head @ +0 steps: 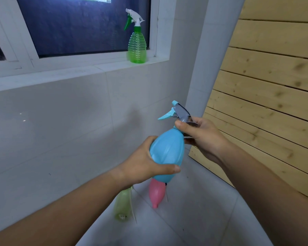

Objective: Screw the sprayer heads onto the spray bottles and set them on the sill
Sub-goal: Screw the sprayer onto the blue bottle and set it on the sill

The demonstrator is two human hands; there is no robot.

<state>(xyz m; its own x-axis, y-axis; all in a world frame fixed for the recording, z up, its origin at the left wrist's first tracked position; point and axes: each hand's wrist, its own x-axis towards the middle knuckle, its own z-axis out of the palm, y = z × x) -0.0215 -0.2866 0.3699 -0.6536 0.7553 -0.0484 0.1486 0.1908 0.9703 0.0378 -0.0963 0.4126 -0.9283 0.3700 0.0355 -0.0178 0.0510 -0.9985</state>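
Unobstructed sill (52, 72) length left of green spray bottle (137, 45); bounded right by window reveal (164, 32). On floor (194, 219) below: pink bottle (156, 192), yellow-green bottle (123, 205), near each other.

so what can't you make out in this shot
Head view:
- blue bottle neck: covered by the right hand gripping the sprayer head, so how far it is screwed on is hidden.
- pink bottle: far end behind the blue bottle and left hand.
- pale green bottle: blurred, partly behind the left forearm.
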